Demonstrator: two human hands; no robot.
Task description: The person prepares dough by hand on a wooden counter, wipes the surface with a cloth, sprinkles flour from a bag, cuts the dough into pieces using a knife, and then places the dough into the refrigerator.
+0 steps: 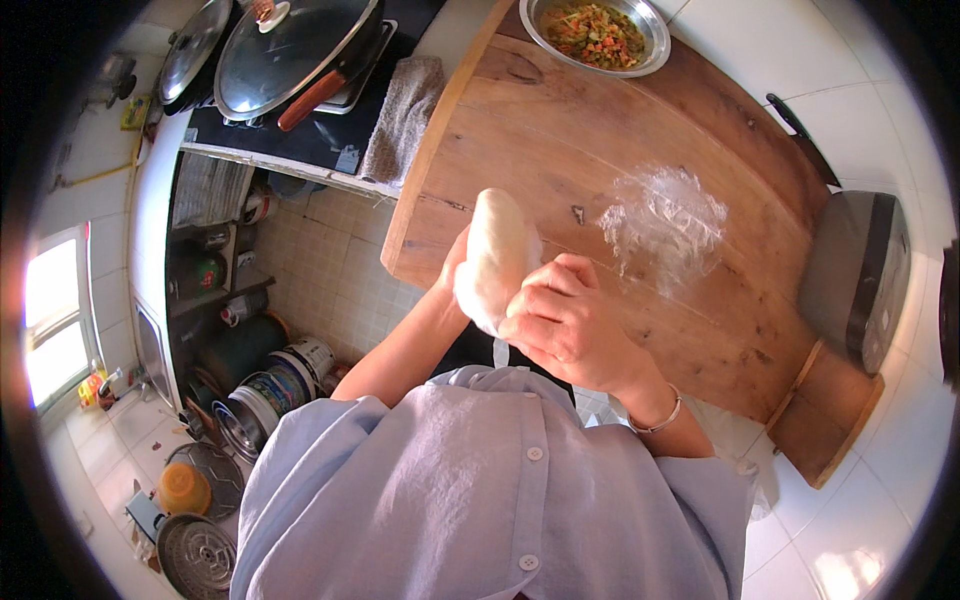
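A smooth, pale lump of dough (498, 240), long and rounded, is held up in front of my body near the left end of the wooden table. My left hand (454, 264) supports it from the left and beneath, its fingers mostly hidden behind the dough. The bent fingers of my right hand (556, 319) press on the dough's lower right side, gripping its edge. To the right, a patch of white flour (667, 225) is spread over the wooden tabletop (525, 135).
A metal bowl of chopped vegetables (596, 37) stands at the table's far edge. A knife (802, 139) and a grey appliance (847, 277) line the right side. At upper left, a lidded pan (292, 52) sits on the stove beside a folded towel (405, 116).
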